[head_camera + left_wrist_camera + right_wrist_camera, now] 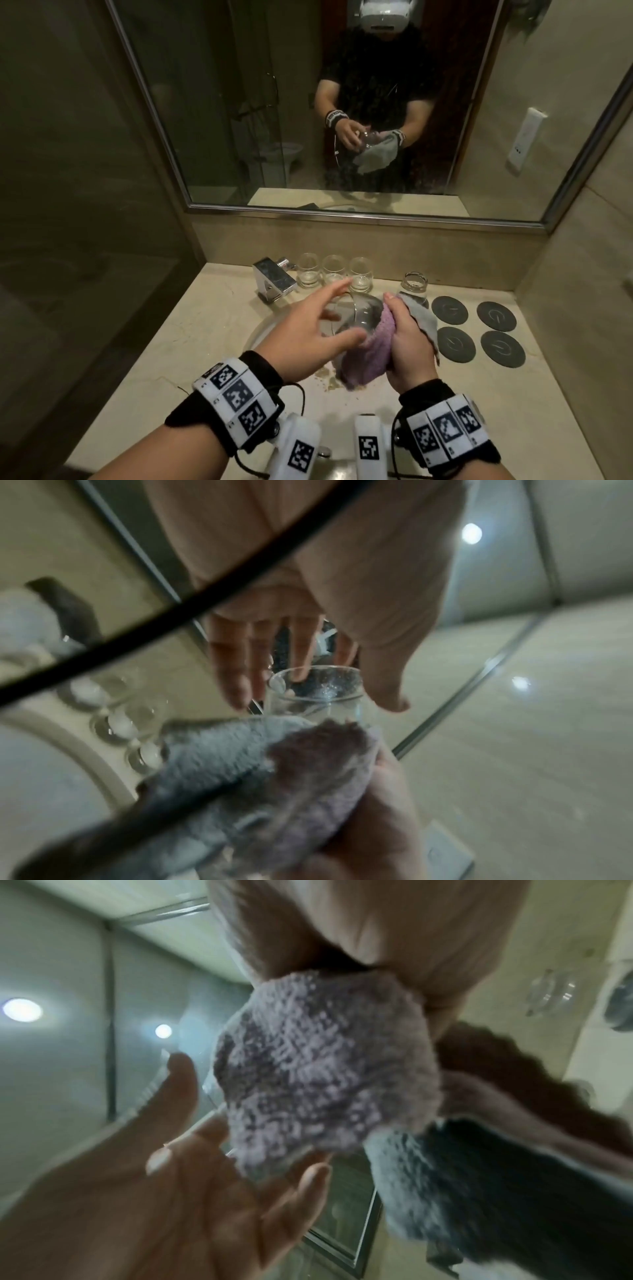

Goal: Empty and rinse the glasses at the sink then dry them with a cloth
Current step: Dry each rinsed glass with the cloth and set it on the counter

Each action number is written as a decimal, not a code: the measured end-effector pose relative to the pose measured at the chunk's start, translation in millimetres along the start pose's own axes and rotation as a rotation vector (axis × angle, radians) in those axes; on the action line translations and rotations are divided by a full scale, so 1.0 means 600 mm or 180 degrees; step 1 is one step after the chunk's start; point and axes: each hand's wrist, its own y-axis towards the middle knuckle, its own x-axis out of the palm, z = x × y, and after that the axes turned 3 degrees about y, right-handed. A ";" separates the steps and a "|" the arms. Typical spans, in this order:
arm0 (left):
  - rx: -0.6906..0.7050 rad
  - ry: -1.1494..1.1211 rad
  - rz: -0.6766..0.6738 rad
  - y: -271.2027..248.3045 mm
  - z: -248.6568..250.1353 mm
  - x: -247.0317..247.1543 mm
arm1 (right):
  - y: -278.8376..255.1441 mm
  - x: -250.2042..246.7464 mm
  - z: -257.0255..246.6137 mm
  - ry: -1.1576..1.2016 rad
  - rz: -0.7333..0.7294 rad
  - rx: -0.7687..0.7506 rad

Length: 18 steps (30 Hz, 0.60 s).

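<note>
A clear glass [359, 313] is held tilted over the sink [267, 330], its mouth facing left. My right hand [407, 339] grips a purple and grey cloth [370, 353] wrapped round the glass's base. My left hand [337, 311] is spread beside the mouth with straight fingers, the thumb below the rim. In the left wrist view the fingers [232, 669] reach to the rim of the glass [315, 693] above the cloth [274, 791]. The right wrist view is filled by the bunched cloth [318, 1069], which hides the glass.
Three glasses [334, 270] stand in a row at the back beside the chrome tap [274, 279]. Another glass [415, 286] stands right of the sink, next to several dark round coasters [472, 330]. A mirror [239, 102] rises behind the counter and a wall closes the right side.
</note>
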 end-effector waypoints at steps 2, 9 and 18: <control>-0.0557 -0.0622 0.0112 0.002 0.012 0.006 | -0.012 0.008 0.002 -0.0301 0.0020 -0.0321; 0.0446 0.0824 -0.0050 -0.002 0.009 0.001 | -0.008 0.003 -0.008 -0.0095 -0.0074 -0.0055; -0.0516 -0.0430 0.0000 0.009 0.003 -0.001 | -0.003 0.002 0.016 -0.0873 0.0173 -0.0295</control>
